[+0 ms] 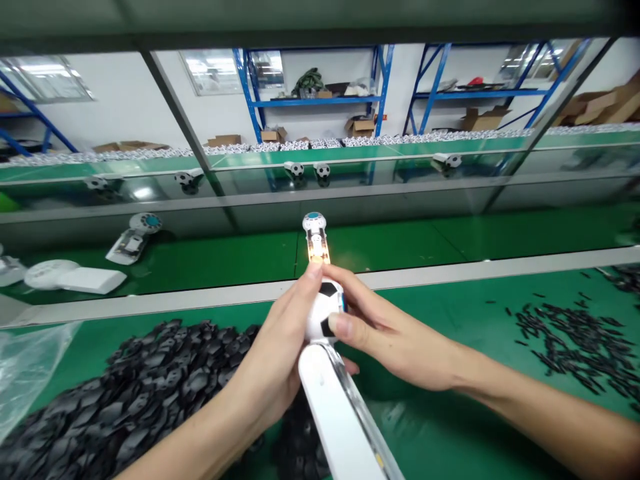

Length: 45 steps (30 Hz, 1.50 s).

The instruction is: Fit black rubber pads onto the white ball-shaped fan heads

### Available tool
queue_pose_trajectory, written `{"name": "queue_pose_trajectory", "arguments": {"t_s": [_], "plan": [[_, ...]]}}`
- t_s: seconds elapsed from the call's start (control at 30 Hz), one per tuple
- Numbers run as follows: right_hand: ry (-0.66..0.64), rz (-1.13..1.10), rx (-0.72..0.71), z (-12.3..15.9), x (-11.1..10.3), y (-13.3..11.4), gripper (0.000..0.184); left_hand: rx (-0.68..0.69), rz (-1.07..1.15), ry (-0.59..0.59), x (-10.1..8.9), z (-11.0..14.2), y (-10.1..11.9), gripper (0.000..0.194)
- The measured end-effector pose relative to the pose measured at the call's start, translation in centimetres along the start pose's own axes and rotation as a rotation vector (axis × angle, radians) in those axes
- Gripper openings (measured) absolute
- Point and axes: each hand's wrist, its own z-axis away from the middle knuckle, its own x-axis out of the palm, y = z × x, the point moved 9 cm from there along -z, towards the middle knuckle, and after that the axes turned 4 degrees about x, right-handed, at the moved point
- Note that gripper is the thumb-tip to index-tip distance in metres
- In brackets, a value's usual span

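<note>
- My left hand (pixel 283 343) is closed around the near side of the ball-headed device (pixel 324 312), its thumb laid along the smooth, rounded white-and-black head.
- My right hand (pixel 403 343) grips the same head from the other side, thumb pressed near a black patch and index finger stretched forward until its tip meets my left thumb.
- The device sits between my palms, over the green work surface (pixel 440 413); its long, glossy white handle (pixel 333 413) slants down toward me, with a clear-looking strip along its right edge.
- Just beyond my fingertips lies an opened unit (pixel 316 240), a round head with a blue disc and a narrow body glowing orange at its near end; I can't tell whether I touch it.
- Left of my left forearm spreads a heap of thin, curved, matte black pieces (pixel 165 380), with crinkled clear plastic film (pixel 35 367) at its outer side.
- Past my right wrist, slim black slivers (pixel 580 340) are scattered.
- Across the pale, straight rail (pixel 425 277), a smooth green belt (pixel 390 243) carries another opened unit (pixel 133 240) and a plain white paddle-shaped shell (pixel 75 277) at the left.
</note>
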Motion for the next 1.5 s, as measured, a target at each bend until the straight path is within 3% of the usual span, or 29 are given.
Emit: {"name": "queue_pose_trajectory", "arguments": {"t_s": [0.3,0.53,0.67,0.73,0.8,0.87,0.97,1.03,1.2,1.37,1.5], "plan": [[0.044,0.017,0.027,0.8,0.5,0.0,0.058,0.035,0.026,-0.056,0.5,0.1,-0.1,0.065],[0.133,0.014,-0.023,0.9,0.4,-1.1,0.041,0.135,0.016,-0.059,0.5,0.4,0.5,0.057],[0.148,0.033,-0.025,0.9,0.3,-1.2,0.045,0.057,0.023,-0.086,1.0,0.4,0.4,0.058],[0.162,0.004,-0.049,0.8,-0.5,-1.4,0.047,0.053,-0.011,-0.092,0.8,0.3,1.6,0.059],[0.242,-0.004,-0.055,0.8,-2.2,-1.4,0.045,0.193,-0.076,-0.021,-0.5,0.1,4.7,0.057],[0.303,0.145,0.018,0.8,-3.8,-0.8,0.037,0.454,-0.166,0.133,-2.9,0.5,9.0,0.052],[0.135,0.497,0.235,0.6,-3.4,1.2,0.016,0.837,-0.377,0.347,-5.5,2.5,14.2,0.042],[0.011,0.648,0.335,0.7,-2.4,2.5,0.011,0.988,-0.562,0.438,-5.9,3.5,15.6,0.04],[-0.067,0.88,0.351,1.0,-0.5,3.8,0.002,0.997,-0.837,0.491,-5.2,2.9,14.4,0.043],[-0.071,1.147,0.184,1.8,1.2,3.2,0.004,0.919,-0.877,0.42,-5.0,1.2,12.3,0.044],[-0.078,1.386,-0.032,2.4,3.4,2.1,0.017,0.951,-0.942,0.357,-4.9,0.5,11.8,0.042]]}}
